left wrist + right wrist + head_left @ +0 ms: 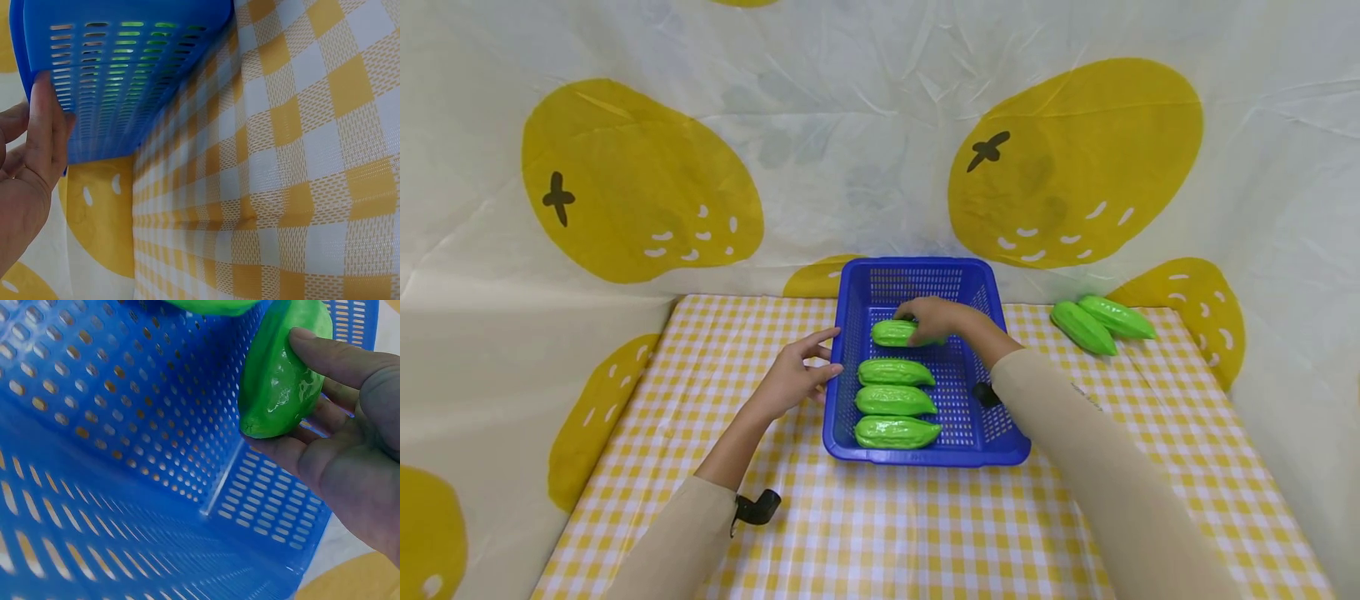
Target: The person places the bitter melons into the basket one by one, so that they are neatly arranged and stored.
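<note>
My right hand (934,317) grips a bright green, ridged bitter melon (281,375) by thumb and fingers, inside the blue basket (925,456) near its far end. Part of that melon is hidden behind the hand in the head view. Three more bitter melons (895,401) lie side by side on the basket floor, closer to the near wall. At the basket's left side, my left hand (792,377) touches the rim and outer wall with extended fingers, seen also in the left wrist view against the slotted wall (125,69).
Two bitter melons (1101,323) lie together on the yellow-checked tablecloth (865,533), right of the basket near the back edge. A pale curtain (850,167) with large yellow fruit prints hangs directly behind the basket and along the sides.
</note>
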Tool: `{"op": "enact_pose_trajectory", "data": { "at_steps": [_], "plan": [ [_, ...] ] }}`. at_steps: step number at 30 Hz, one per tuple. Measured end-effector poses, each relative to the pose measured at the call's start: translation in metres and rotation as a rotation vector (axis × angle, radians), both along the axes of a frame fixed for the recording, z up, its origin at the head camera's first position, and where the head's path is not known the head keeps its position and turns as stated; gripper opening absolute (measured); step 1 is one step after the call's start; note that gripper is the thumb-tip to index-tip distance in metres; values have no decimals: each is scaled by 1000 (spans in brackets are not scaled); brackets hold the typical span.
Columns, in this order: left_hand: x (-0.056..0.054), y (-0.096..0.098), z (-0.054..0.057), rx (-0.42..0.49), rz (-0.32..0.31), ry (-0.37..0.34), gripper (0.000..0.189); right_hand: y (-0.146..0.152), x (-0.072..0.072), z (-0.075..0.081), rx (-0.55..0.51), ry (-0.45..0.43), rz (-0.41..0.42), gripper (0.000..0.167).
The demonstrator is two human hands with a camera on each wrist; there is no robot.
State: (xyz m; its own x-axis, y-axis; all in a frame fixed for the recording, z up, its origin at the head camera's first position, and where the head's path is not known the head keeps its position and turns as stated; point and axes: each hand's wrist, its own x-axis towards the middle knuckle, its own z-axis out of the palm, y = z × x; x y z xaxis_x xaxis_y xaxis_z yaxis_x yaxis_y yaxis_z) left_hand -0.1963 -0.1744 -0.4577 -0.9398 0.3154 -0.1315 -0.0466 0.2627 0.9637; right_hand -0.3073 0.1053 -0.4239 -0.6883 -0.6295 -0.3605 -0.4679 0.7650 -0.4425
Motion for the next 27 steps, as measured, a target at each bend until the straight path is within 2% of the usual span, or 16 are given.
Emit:
{"op": "enact_pose_trajectory", "data": {
  "at_steps": [18,27],
  "plan": [
    [1,0,-1,6,-5,5,64,-2,10,-21,-86,-21,11,49],
    [1,0,0,1,3,3,64,-3,8,-27,-68,-37,21,46]
  ]
}}
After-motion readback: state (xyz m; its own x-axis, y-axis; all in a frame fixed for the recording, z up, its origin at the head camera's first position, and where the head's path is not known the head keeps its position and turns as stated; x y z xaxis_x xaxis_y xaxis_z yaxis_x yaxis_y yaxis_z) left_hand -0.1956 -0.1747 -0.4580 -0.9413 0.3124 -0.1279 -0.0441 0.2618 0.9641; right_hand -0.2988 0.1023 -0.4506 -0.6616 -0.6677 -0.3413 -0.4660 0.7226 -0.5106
